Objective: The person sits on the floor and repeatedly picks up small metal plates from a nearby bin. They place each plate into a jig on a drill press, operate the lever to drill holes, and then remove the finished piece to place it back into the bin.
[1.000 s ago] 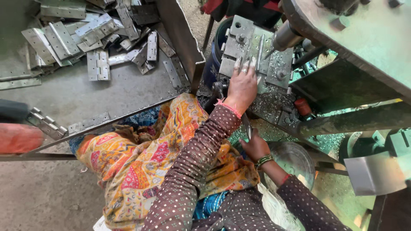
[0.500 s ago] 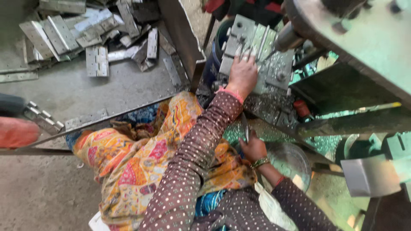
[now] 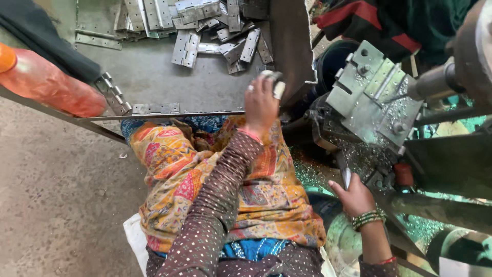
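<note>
The left hand [image 3: 260,105] is raised over the near right corner of the grey metal tray surface [image 3: 154,77], fingers curled around a small flat steel hinge piece [image 3: 277,84] pinched at its fingertips. The right hand [image 3: 353,196], with green bangles at the wrist, is closed around a thin metal lever handle [image 3: 345,173] just beside the grey steel machine fixture [image 3: 374,97], whose plates are dusted with metal shavings. Along the far edge of the surface lies a heap of loose silvery hinges [image 3: 205,25]; one opened hinge [image 3: 111,92] rests near the left edge and a flat strip [image 3: 155,108] lies along the near edge. An orange plastic-wrapped object [image 3: 46,84] leans over the left edge, touching the opened hinge. Below the hands, a patterned orange and yellow cloth [image 3: 205,179] covers the person's lap.
</note>
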